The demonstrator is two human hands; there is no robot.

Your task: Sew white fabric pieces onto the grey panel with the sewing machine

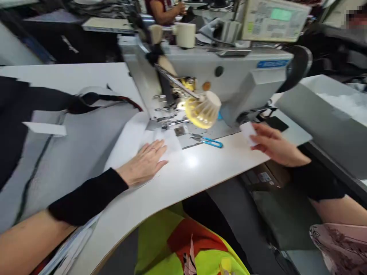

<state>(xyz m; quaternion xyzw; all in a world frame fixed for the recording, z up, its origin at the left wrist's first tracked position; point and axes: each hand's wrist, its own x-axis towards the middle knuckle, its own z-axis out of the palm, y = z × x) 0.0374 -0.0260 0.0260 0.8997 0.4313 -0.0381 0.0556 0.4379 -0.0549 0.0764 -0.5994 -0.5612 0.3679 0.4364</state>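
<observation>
My left hand (pixel 145 162) lies flat, fingers stretched out, on a piece of white fabric (pixel 133 133) just left of the needle area. Between the thumb and fingers of my right hand (pixel 275 145) is a small white slip (pixel 247 133), held above the table's front edge. The sewing machine (pixel 229 68) stands in front of both hands, with a yellowish lamp (pixel 203 110) near its needle. Blue-handled thread snips (pixel 208 141) rest on the table between my hands. Grey fabric with dark edging (pixel 83 133) spreads to the left.
Another white paper piece (pixel 46 128) lies on the grey fabric. To the right stands a grey bin (pixel 329 114) with white material inside. A control panel (pixel 275 21) and a thread cone (pixel 185 35) sit atop the machine. Behind it, a co-worker's arm (pixel 166 13) shows.
</observation>
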